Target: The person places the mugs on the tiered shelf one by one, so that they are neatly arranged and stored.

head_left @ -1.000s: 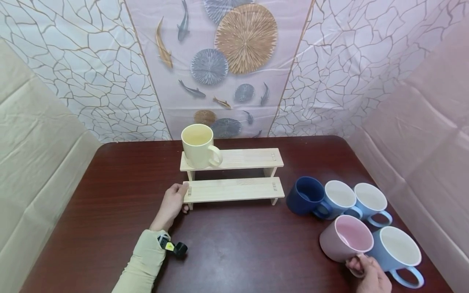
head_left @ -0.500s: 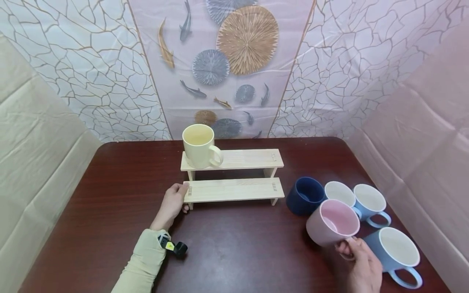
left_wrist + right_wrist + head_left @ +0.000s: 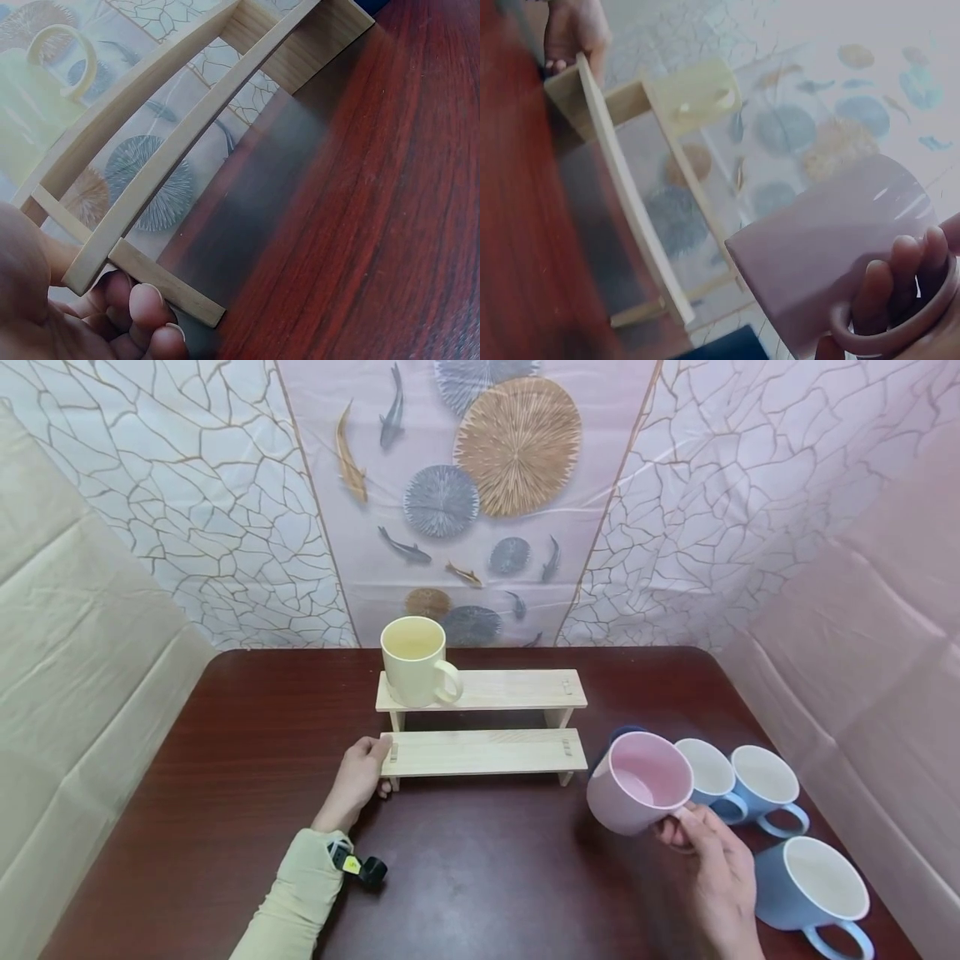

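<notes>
1. The right hand (image 3: pixel 716 868) is grasping a pink mug (image 3: pixel 626 793) by its handle (image 3: pixel 870 345), right of a wooden rack (image 3: pixel 483 752).
2. The left hand (image 3: pixel 358 777) is pinching the rack's lower left end; a yellow mug (image 3: pixel 411 668) is standing on top.

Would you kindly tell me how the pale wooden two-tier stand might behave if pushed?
The pale wooden two-tier stand looks stiff, being made of flat boards. It is probably light for its size, given its thin boards and open gaps. A push might topple the yellow cylindrical mug standing on its narrow upper shelf.
</notes>
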The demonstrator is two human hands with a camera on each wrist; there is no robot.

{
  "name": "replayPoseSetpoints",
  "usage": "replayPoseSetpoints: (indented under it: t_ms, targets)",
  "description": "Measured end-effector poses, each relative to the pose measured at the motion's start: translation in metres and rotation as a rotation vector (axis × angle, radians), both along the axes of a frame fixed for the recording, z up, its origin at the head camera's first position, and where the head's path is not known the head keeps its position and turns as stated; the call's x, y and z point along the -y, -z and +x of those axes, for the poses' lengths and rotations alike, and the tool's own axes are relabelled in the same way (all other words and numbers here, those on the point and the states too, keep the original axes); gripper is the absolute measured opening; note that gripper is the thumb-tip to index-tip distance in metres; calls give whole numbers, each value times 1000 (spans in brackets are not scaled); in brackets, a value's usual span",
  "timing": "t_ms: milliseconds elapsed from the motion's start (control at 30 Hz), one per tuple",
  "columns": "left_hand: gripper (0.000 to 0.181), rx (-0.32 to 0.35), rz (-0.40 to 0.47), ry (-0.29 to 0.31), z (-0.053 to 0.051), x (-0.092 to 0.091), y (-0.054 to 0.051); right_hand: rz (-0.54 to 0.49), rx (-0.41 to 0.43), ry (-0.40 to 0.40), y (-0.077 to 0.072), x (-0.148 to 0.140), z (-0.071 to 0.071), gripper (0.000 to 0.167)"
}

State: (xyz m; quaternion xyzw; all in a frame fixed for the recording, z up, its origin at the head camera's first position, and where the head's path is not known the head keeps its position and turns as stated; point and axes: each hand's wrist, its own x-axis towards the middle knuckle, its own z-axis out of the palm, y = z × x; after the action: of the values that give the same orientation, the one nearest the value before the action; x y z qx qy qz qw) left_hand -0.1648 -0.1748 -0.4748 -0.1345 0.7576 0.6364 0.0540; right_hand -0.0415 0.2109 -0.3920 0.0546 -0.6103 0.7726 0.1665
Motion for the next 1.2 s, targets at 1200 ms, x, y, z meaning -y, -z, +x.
replayPoseSetpoints:
  t_ms: [1200]
  targets:
    - [36,-8,6,-8,1,0,-2,214,4,-59,-35,58,-85,36]
